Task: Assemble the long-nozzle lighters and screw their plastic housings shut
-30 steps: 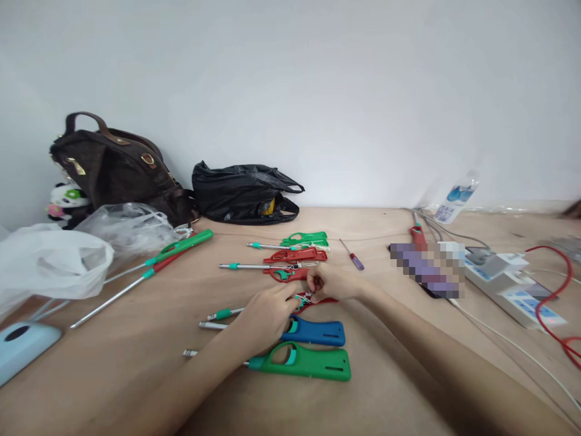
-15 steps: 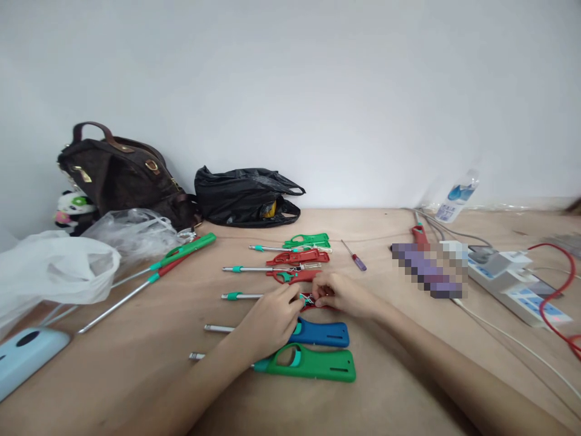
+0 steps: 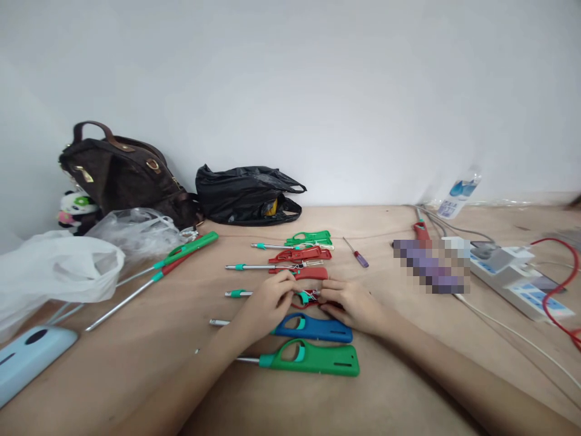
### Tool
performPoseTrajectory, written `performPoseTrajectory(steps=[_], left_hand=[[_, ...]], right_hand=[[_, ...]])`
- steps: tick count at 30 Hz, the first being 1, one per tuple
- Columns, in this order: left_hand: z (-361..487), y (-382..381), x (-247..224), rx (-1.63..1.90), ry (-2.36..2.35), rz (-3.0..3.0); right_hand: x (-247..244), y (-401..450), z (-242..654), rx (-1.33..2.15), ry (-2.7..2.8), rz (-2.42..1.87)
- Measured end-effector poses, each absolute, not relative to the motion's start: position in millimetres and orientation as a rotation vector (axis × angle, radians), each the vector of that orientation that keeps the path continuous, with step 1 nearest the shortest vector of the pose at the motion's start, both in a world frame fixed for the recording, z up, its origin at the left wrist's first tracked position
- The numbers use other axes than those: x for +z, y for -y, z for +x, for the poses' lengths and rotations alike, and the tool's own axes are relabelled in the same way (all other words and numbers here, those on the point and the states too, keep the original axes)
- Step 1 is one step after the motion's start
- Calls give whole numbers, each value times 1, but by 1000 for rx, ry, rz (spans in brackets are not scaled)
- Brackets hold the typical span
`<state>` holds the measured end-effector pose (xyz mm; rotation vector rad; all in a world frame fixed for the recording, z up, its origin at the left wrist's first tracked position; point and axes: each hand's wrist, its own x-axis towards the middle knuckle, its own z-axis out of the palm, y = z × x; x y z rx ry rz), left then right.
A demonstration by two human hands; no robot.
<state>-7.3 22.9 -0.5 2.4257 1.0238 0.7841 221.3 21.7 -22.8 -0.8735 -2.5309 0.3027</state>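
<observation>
An opened red gas lighter [image 3: 309, 297] lies between my hands, its teal trigger and thin wires exposed. My left hand [image 3: 272, 300] is closed with fingertips pinched at the lighter's front part, covering its barrel where it joins the body. My right hand [image 3: 351, 303] is closed around the handle end; the fingers hide most of it. Nearer me lie a blue gas lighter [image 3: 324, 328] and a green gas lighter [image 3: 327, 358], both in closed shells. Beyond my hands are an opened red lighter [image 3: 302, 254], a red half-shell [image 3: 313, 274] and an opened green lighter [image 3: 313, 237].
A small screwdriver [image 3: 358, 254] lies beyond my right hand. At right are a power strip [image 3: 508, 284], cables and a plastic bottle [image 3: 460, 192]. At left are a backpack [image 3: 131, 172], a white plastic bag [image 3: 82, 263] and more lighters [image 3: 181, 251]. A black bag [image 3: 245, 195] stands behind.
My left hand's fingertips have shifted slightly up and left from the trigger area. My right hand has moved slightly right and lower, wrapping more over the handle end. The view has shifted a little.
</observation>
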Motion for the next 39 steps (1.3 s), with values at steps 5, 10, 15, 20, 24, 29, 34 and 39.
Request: performPoseTrajectory(steps=[5,10,15,20,24,29,34,39], left_hand=[[-14,-31,5,895,-1040,2328],[-16,-33,0,736,-1098,2434],[-15,-33,-7,629,-1099,2455],[-14,-33,-9,619,-1107,2461],[-13,-32,-11,617,-1147,2479],[-12,-30,-11,644,-1165,2480],[-11,-30,-9,661,-1169,2475],[-11,-31,-10,632,-1193,2490]], right_hand=[[-25,-22,221,302,2527,-891],[-24,-22,222,345,2537,-921],[-22,-21,224,462,2517,-967],[-17,-20,219,491,2451,-1090],[-15,-25,210,398,2521,-1069],[-20,-29,206,428,2505,-1052],[-21,-28,207,508,2441,-1107],[-22,-29,207,484,2474,-1055]])
